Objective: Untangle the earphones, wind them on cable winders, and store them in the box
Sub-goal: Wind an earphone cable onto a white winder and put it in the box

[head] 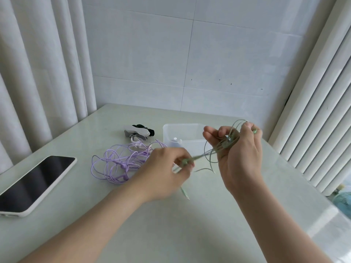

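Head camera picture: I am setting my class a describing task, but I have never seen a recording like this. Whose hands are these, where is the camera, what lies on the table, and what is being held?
There is no machine here. A person works with bare hands, and the single picture comes from a camera worn on their head, looking forward and down.

The left hand pinches a stretch of the green earphones. The right hand grips the bunched rest of that cable, raised above the table.

On the table lie a tangle of purple earphones, a small heap of cable winders, a clear box and a phone with a dark screen.
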Motion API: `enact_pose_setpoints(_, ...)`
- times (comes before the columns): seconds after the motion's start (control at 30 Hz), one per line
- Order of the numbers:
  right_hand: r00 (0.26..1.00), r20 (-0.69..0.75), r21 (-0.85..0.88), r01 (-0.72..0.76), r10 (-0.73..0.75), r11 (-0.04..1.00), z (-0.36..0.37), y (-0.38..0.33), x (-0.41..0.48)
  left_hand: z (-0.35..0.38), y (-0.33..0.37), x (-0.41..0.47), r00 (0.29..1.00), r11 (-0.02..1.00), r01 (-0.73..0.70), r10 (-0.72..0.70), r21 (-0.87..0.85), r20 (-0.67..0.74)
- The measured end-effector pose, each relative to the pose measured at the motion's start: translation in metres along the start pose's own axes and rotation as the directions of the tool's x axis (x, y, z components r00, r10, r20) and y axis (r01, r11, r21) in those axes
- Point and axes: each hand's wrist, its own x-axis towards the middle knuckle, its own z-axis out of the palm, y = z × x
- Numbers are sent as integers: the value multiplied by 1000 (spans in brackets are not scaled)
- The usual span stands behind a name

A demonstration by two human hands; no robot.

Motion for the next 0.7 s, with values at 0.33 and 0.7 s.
enact_pose_setpoints(0.33, 954, -174, -546, 113, -244, 830, -25, 5, 16, -14, -6, 6, 969, 878, 211, -246, -430, -27)
enact_pose_setpoints(0.7, 992, 106, -912, 69, -69, -403, -52, 22, 25, -18, -7, 4, 952, 942, 179, -239, -285, -190)
